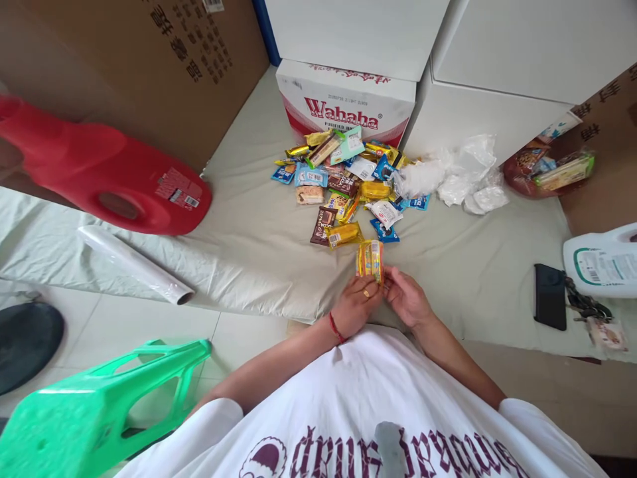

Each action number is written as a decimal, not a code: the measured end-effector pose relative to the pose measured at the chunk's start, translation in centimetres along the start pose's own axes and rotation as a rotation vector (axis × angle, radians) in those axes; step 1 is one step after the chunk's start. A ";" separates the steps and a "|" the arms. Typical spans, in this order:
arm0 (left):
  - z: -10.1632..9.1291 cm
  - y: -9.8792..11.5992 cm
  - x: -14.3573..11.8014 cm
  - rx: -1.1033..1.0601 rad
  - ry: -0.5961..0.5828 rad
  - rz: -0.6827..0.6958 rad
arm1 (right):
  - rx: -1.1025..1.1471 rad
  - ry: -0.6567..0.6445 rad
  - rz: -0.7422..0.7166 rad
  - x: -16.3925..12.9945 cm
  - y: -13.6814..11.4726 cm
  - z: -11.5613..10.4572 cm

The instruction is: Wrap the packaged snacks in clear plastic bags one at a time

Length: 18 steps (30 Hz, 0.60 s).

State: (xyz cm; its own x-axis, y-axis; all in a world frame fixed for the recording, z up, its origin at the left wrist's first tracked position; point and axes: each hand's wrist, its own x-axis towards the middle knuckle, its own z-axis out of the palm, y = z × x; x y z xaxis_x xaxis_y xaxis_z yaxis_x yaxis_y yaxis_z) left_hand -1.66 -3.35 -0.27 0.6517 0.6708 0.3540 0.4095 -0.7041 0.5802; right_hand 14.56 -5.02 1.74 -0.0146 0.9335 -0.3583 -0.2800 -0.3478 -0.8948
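A yellow-and-orange snack packet (pixel 369 256) is held low in front of me, near the front edge of the cloth-covered surface. My left hand (pixel 356 305), with a ring and a red bracelet, is closed over the packet's near end. From the right, my right hand (pixel 408 297) grips its lower right side with the fingertips; part of the grip is hidden. Just beyond lies a pile of wrapped snacks, among them a yellow packet (pixel 344 235), a brown cocoa packet (pixel 323 224), a white packet (pixel 384 214) and a blue packet (pixel 385 230).
A Wahaha carton (pixel 346 99) stands behind the pile, with crumpled clear plastic (pixel 465 174) to its right. A red jug (pixel 114 176) and a plastic-wrap roll (pixel 134 264) lie left. At right are a phone (pixel 550 297), keys (pixel 587 302) and a white bottle (pixel 604 262). A green stool (pixel 54 425) is lower left.
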 end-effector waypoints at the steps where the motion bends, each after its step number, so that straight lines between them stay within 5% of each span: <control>1: 0.5 0.0 0.1 -0.023 -0.075 0.041 | -0.002 0.033 0.010 0.0 0.3 0.0; 4: 1.1 0.0 0.2 -0.168 -0.163 0.090 | -0.035 0.126 0.008 0.5 1.3 0.0; 6: 0.7 0.1 0.1 -0.280 -0.079 -0.003 | -0.003 0.169 -0.013 0.8 1.8 -0.4; 10: -0.4 0.4 0.8 -0.368 0.274 -0.635 | 0.066 0.219 -0.073 0.6 1.7 -1.8; 12: -0.3 0.5 2.2 -0.575 0.247 -0.803 | 0.003 0.193 -0.100 0.3 1.4 -2.5; 18: 1.5 1.7 7.5 -1.133 0.193 -0.877 | -0.239 0.001 -0.144 -0.5 0.1 -5.0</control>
State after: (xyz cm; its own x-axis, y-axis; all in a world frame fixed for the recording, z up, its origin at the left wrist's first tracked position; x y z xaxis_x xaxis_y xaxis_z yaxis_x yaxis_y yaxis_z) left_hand 4.88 0.13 2.23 0.3290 0.8665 -0.3755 -0.1516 0.4410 0.8846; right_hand 19.33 -6.01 0.47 0.0103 0.9749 -0.2226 -0.0450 -0.2219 -0.9740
